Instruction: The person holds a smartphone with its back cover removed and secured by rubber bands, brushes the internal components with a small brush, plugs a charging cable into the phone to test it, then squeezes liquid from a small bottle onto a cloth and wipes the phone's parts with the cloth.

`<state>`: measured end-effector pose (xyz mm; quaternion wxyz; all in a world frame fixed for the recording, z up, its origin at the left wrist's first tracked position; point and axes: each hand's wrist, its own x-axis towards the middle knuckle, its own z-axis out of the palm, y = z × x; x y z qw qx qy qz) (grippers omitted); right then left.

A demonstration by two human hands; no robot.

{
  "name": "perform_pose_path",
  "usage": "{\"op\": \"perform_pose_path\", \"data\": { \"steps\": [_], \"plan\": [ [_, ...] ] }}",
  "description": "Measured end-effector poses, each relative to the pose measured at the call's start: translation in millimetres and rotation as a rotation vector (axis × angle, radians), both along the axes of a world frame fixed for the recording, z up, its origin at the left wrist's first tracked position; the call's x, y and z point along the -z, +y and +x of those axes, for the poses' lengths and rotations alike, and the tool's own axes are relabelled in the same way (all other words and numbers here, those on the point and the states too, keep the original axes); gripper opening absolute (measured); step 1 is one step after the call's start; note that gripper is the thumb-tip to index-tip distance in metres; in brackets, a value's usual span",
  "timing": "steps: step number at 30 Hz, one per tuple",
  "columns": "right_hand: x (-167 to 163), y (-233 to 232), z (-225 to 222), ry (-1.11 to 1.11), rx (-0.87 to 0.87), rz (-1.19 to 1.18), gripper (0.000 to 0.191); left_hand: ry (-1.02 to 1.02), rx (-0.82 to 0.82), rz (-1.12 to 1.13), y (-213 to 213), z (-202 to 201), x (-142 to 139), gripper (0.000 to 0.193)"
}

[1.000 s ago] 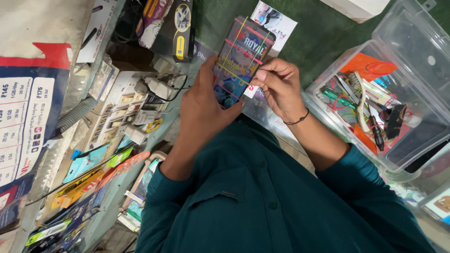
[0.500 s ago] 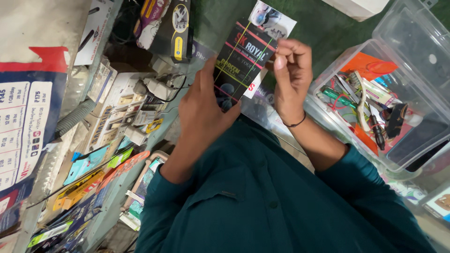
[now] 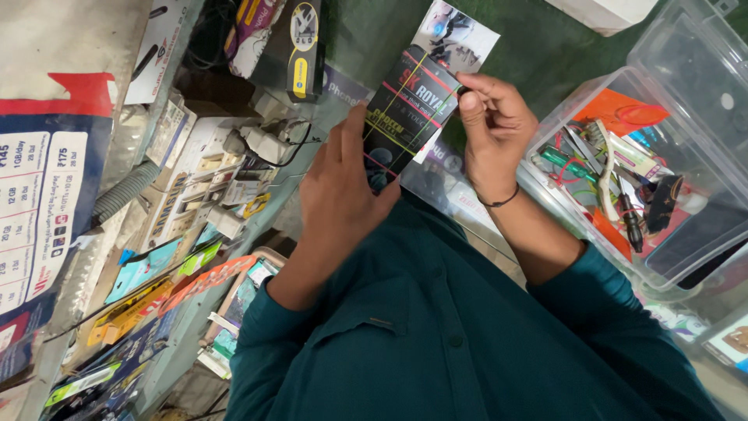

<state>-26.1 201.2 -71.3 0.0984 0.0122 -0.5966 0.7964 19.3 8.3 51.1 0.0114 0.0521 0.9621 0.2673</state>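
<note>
A single view from a camera worn on the person's head, looking steeply down along the chest of a teal shirt (image 3: 436, 343) that fills the lower middle of the frame. The camera sits close to the body, so the left hand (image 3: 343, 187) and right hand (image 3: 495, 129) appear near and large just above centre, raised in front of the chest. Beyond them lies the green surface (image 3: 545, 54) at the top. The frame's left edge takes in a cluttered shelf of small packets (image 3: 179, 234); its right edge takes in a clear plastic box (image 3: 686, 101). No second view overlaps it.
</note>
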Motion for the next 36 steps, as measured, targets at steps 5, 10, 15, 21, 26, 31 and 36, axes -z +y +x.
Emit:
{"op": "perform_pose_path", "data": {
  "steps": [5, 10, 15, 21, 26, 31, 36],
  "plan": [
    [0, 1, 0, 0.002, 0.013, 0.026, 0.021, 0.019, 0.017, 0.007, -1, -1, 2, 0.100],
    [2, 1, 0, -0.010, 0.006, 0.045, 0.021, 0.024, 0.014, 0.004, -1, -1, 3, 0.099],
    [-4, -1, -2, 0.000, -0.121, -0.142, 0.041, 0.004, -0.013, 0.036, 2, -2, 4, 0.096],
    [-18, -4, -2, -0.027, -0.253, -0.070, 0.049, 0.024, -0.016, 0.028, 9, -2, 11, 0.098],
    [-13, -5, -5, 0.100, 0.043, 0.005, 0.038, 0.003, -0.016, 0.039, 13, -6, 18, 0.102],
    [1, -3, -9, 0.135, 0.211, -0.015, 0.032, -0.006, -0.012, 0.017, 21, -18, 27, 0.103],
    [7, -2, -9, 0.106, 0.268, 0.055, 0.034, 0.101, -0.007, -0.072, 36, -33, 35, 0.106]
  ]
}}
